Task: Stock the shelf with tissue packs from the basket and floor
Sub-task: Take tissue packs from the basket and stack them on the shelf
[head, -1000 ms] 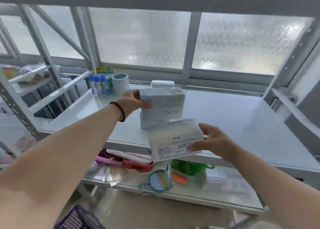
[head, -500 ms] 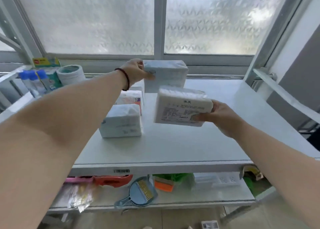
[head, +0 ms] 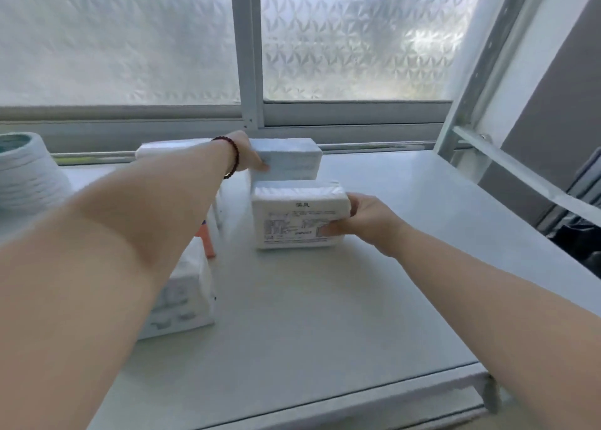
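Note:
My left hand point(head: 249, 154), a dark bead bracelet on its wrist, grips the left end of a pale blue tissue pack point(head: 287, 161) standing at the back of the white shelf point(head: 325, 316), close to the window frame. My right hand point(head: 364, 221) holds a white tissue pack point(head: 297, 216) with a printed label by its right end, just in front of the blue one and low over the shelf. A further pack point(head: 182, 299) lies at the left, partly behind my left forearm. Another white pack point(head: 172, 148) shows at the back left.
A white ribbed roll point(head: 26, 172) stands at the far left of the shelf. A frosted window point(head: 341, 39) closes the back. A slanted white upright point(head: 481, 81) and cross rail border the right side. An orange-marked pack point(head: 208, 239) peeks out beside my left arm.
Both hands have pushed farther back over the shelf. The blue pack has come down to the back by the window; the white pack has dropped lower in front of it. The view has moved closer.

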